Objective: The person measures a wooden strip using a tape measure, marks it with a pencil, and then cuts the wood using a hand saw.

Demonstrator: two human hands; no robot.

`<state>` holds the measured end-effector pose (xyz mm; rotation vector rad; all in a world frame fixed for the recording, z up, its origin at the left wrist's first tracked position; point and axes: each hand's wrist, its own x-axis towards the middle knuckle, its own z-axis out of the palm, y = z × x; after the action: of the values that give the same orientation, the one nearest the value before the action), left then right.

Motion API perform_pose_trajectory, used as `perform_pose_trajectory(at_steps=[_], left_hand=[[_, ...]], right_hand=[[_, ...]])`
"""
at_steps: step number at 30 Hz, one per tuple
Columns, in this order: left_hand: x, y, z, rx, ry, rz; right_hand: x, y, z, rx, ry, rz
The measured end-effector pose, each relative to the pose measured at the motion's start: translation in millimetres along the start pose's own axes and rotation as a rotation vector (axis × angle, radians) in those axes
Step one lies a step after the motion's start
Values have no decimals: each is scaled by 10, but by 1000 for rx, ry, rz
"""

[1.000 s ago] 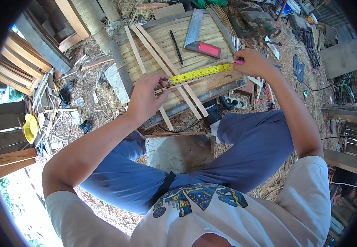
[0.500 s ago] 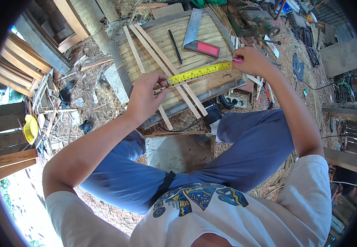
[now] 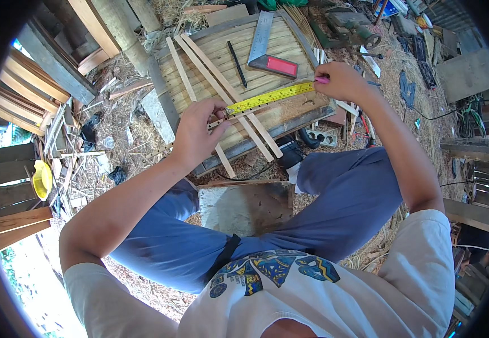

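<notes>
A yellow tape measure [image 3: 271, 97] is stretched between my hands above the low wooden table. My left hand [image 3: 195, 134] is closed, its thumb and fingers pinching the tape's left end. Just below the blade runs a thin strip with dark dots [image 3: 158, 151], passing by the left hand and sticking out to its left. My right hand [image 3: 343, 84] is closed around the tape's other end. A small pink piece [image 3: 323, 80] shows at its fingertips; the rest is hidden in the palm. Several narrow wooden slats [image 3: 216, 79] lie slanting across the table under the tape.
On the slatted table [image 3: 210, 46] lie a black pen [image 3: 236, 63] and a try square [image 3: 275, 65] with a red-faced handle. A power strip [image 3: 326, 139] sits by its near right edge. A yellow bowl [image 3: 42, 180] stands left. Wood scraps and shavings litter the ground.
The view has shifted slightly, so the table and tools sit a little further left. Both hands keep their hold on the stretched tape, with hardly any movement.
</notes>
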<state>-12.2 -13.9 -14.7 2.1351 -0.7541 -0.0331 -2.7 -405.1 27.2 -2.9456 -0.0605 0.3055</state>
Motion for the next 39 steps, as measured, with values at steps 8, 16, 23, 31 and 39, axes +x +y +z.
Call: perform_pose_trajectory(at_steps=[8, 16, 23, 31, 39], left_hand=[[8, -2, 1, -14, -26, -28], [20, -12, -12, 10, -38, -33], [18, -6, -24, 15, -46, -46], [9, -17, -7, 1, -25, -46], [10, -48, -4, 39, -23, -21]], right_hand=[[27, 19, -28, 5, 14, -28], [41, 18, -1, 43, 30, -92], [42, -1, -3, 50, 21, -83], [45, 2, -4, 36, 19, -69], [49, 11, -1, 33, 11, -76]])
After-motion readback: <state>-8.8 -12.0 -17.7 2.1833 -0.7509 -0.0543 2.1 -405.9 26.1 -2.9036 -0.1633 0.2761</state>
